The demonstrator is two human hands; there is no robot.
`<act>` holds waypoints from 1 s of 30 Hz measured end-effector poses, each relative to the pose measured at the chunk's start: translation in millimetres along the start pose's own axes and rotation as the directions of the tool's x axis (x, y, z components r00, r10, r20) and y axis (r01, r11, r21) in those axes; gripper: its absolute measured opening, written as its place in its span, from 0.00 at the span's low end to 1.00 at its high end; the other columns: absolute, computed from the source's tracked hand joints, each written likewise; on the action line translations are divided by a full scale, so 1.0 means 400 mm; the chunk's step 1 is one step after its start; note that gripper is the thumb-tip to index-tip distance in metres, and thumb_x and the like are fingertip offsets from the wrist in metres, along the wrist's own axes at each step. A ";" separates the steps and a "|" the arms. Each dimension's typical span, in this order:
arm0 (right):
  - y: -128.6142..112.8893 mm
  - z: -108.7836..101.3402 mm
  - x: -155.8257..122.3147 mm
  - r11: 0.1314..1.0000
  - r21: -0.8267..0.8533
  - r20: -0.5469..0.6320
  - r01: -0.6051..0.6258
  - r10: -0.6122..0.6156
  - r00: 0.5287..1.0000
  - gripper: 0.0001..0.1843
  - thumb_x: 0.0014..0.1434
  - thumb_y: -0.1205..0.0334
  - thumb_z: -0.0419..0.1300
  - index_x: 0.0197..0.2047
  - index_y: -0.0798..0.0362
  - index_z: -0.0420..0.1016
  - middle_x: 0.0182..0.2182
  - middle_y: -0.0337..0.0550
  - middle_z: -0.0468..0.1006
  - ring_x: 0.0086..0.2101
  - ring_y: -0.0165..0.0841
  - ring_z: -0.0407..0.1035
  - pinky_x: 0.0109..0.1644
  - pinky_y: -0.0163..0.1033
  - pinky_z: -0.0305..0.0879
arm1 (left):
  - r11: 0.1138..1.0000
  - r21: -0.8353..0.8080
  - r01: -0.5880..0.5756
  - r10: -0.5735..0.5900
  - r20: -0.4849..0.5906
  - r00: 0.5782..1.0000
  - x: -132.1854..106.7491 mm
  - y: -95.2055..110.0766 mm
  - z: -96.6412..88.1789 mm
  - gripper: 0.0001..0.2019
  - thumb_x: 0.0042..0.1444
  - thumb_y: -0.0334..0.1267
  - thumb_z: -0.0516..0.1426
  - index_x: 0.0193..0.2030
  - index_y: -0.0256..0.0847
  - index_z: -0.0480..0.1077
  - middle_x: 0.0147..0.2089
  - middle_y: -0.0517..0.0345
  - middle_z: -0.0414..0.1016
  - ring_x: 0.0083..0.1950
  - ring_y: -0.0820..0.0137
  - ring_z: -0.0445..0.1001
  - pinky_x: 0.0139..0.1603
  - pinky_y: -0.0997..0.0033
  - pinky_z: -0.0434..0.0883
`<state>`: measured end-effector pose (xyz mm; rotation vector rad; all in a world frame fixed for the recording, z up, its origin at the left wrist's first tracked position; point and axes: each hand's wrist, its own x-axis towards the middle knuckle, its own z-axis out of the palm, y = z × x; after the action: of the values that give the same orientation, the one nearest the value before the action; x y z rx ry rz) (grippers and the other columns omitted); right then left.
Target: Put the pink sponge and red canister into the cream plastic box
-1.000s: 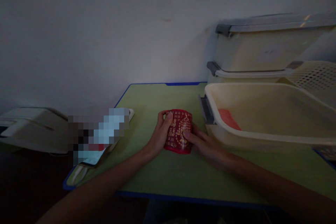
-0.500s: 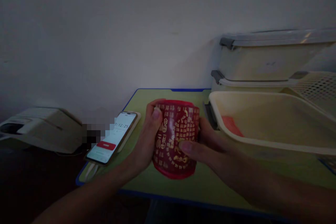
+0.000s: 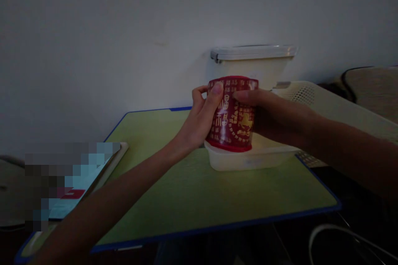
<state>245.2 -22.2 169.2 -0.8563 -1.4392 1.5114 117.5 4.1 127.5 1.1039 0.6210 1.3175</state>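
Note:
A dark red canister (image 3: 229, 122) with gold Chinese characters and bright red rims is held up between both hands, close to upright. My left hand (image 3: 207, 109) is wrapped round its left side, thumb on the front near the top. My right hand (image 3: 273, 114) grips the right side, with its thumb across the upper front and its other fingers hidden behind. Behind and below the canister, a cream plastic bin (image 3: 224, 163) rests on the table and is partly covered by the canister and my right arm.
The green table (image 3: 174, 198) has a blue edge. At left lies a phone (image 3: 74, 193), partly pixelated. A lidded storage box (image 3: 255, 53) stands against the wall, and a perforated cream basket (image 3: 311, 91) is at the right. A brownish padded object (image 3: 376, 91) sits farther right.
The view has swung right, so the phone sits farther left. Both hands have raised the canister in front of the cream bin. My right thumb has moved higher on the canister.

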 end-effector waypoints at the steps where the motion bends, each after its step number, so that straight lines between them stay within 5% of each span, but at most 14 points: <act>1: 0.007 -0.024 -0.011 1.000 -0.012 -0.018 0.007 -0.007 1.000 0.10 0.49 0.62 0.59 0.37 0.52 0.72 0.33 0.40 0.77 0.37 0.36 0.73 0.45 0.47 0.70 | 0.996 0.090 -0.015 0.011 0.045 0.999 0.006 -0.012 0.012 0.19 0.53 0.49 0.55 0.47 0.42 0.62 0.36 0.59 0.72 0.44 0.64 0.72 0.46 0.66 0.66; 5: 0.031 -0.108 -0.055 1.000 -0.008 -0.149 0.004 -0.005 0.989 0.09 0.47 0.66 0.60 0.35 0.56 0.71 0.29 0.40 0.76 0.32 0.32 0.72 0.46 0.47 0.69 | 0.901 0.431 -0.047 -0.049 0.209 0.977 -0.005 -0.041 0.039 0.17 0.54 0.50 0.53 0.44 0.40 0.65 0.35 0.55 0.72 0.44 0.63 0.71 0.47 0.65 0.64; 10: 0.041 -0.192 -0.077 0.998 0.061 -0.347 0.004 0.017 0.938 0.07 0.51 0.70 0.57 0.36 0.56 0.71 0.30 0.38 0.75 0.29 0.27 0.70 0.46 0.43 0.69 | 0.481 0.825 -0.296 -0.112 0.393 0.913 -0.070 -0.069 0.031 0.18 0.43 0.50 0.61 0.37 0.40 0.72 0.30 0.52 0.71 0.41 0.54 0.70 0.51 0.58 0.59; 16: 0.061 -0.243 -0.069 0.999 0.001 -0.359 0.038 -0.035 0.933 0.09 0.46 0.72 0.61 0.34 0.56 0.69 0.28 0.36 0.73 0.28 0.25 0.68 0.44 0.40 0.70 | 0.214 0.900 -0.379 -0.137 0.412 0.901 -0.127 -0.095 -0.004 0.14 0.50 0.50 0.56 0.23 0.43 0.68 0.17 0.57 0.63 0.24 0.62 0.68 0.38 0.62 0.65; 20: 0.070 -0.245 -0.079 0.995 -0.100 -0.388 0.020 -0.057 0.920 0.23 0.40 0.71 0.65 0.41 0.52 0.65 0.30 0.34 0.74 0.29 0.27 0.70 0.39 0.41 0.72 | 0.246 0.855 -0.457 -0.224 0.509 0.831 -0.152 -0.062 -0.024 0.10 0.53 0.42 0.53 0.26 0.44 0.71 0.22 0.55 0.70 0.23 0.65 0.69 0.32 0.68 0.64; 23: 0.072 -0.243 -0.085 0.964 -0.261 -0.327 -0.053 -0.037 0.944 0.33 0.36 0.71 0.67 0.47 0.50 0.64 0.33 0.35 0.76 0.32 0.31 0.72 0.37 0.41 0.72 | 0.228 0.868 -0.441 -0.419 0.496 0.761 -0.160 -0.039 -0.021 0.08 0.53 0.37 0.52 0.31 0.43 0.72 0.26 0.53 0.73 0.27 0.65 0.71 0.31 0.69 0.65; 26: 0.077 -0.240 -0.077 0.882 -0.465 -0.192 -0.074 -0.019 0.981 0.38 0.35 0.70 0.67 0.52 0.51 0.63 0.37 0.38 0.76 0.36 0.33 0.72 0.39 0.39 0.72 | 0.081 0.899 -0.430 -0.611 0.386 0.691 -0.154 -0.037 -0.011 0.10 0.53 0.32 0.48 0.35 0.41 0.70 0.29 0.52 0.75 0.31 0.65 0.74 0.33 0.69 0.66; 30: 0.098 -0.235 -0.059 0.664 -0.748 -0.060 0.008 -0.079 0.995 0.40 0.34 0.70 0.66 0.54 0.54 0.64 0.42 0.42 0.74 0.40 0.36 0.71 0.42 0.39 0.70 | -0.026 0.876 -0.481 -0.694 0.331 0.640 -0.141 -0.049 -0.002 0.14 0.52 0.26 0.45 0.36 0.41 0.69 0.30 0.51 0.76 0.31 0.64 0.75 0.31 0.68 0.67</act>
<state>335.3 -4.4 119.0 -1.3357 -2.0349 0.7749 113.9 -47.6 97.6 2.5959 0.9918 -0.3577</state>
